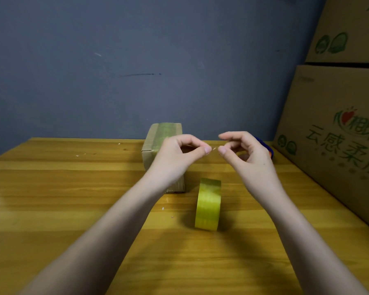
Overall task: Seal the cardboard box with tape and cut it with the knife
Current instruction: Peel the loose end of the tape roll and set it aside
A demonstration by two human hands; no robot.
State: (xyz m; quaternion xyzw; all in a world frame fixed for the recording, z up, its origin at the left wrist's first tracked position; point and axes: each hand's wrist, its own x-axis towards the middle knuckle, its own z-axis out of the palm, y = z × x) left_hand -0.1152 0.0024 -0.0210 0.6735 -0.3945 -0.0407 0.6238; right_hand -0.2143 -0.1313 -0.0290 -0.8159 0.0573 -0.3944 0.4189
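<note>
The cardboard box [158,145] lay on the wooden table [51,199], its long axis running away from the viewer, with a strip of greenish tape along its top. Over its near right part hovered the left hand [179,154], fingers curled, thumb and forefinger pinched together. The right hand [243,154] faced it, thumb tip almost meeting the left thumb; something tiny and clear, perhaps a scrap of tape, glinted between them, though what it was could not be told. Below the hands, nearer the viewer, the tape roll [208,204] stood on edge, just right of the box. A blue object [262,143], possibly the knife, showed behind the right hand, the nearer one to it. Large printed cartons [339,124] stood rightmost.
</note>
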